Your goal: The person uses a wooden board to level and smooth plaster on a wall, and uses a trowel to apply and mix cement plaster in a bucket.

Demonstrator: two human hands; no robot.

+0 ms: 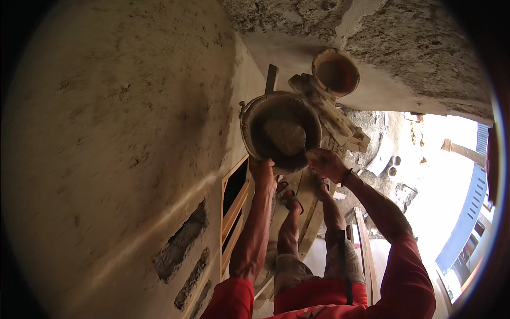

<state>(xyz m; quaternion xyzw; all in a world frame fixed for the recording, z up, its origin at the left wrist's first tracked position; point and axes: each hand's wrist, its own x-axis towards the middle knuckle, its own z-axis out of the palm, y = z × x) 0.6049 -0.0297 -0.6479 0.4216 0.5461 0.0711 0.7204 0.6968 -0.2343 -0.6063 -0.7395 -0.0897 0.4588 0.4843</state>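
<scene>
A round, mortar-stained bucket (pixel 254 111) is in front of me, its mouth facing up toward me. Inside lies a pale grey mass (pixel 285 136), which looks like mortar, though the dim light hides its detail. My left hand (pixel 263 174) is closed on the near left part of the rim, thumb up against the edge. At the near right of the same rim my right hand (pixel 326 164) is closed, with a dark band round its wrist. Its fingertips meet the rim, and anything else in that grasp is hidden.
A second, reddish bucket (pixel 336 73) stands beyond, beside mortar-caked timber (pixel 334 119). My sandalled feet stand on wooden planks (pixel 311 212). Close on the left rises a plastered wall (pixel 122 133) with rough recesses (pixel 183 242) and a wooden frame (pixel 234 212). Bright, rubble-strewn ground (pixel 380 159) lies below right.
</scene>
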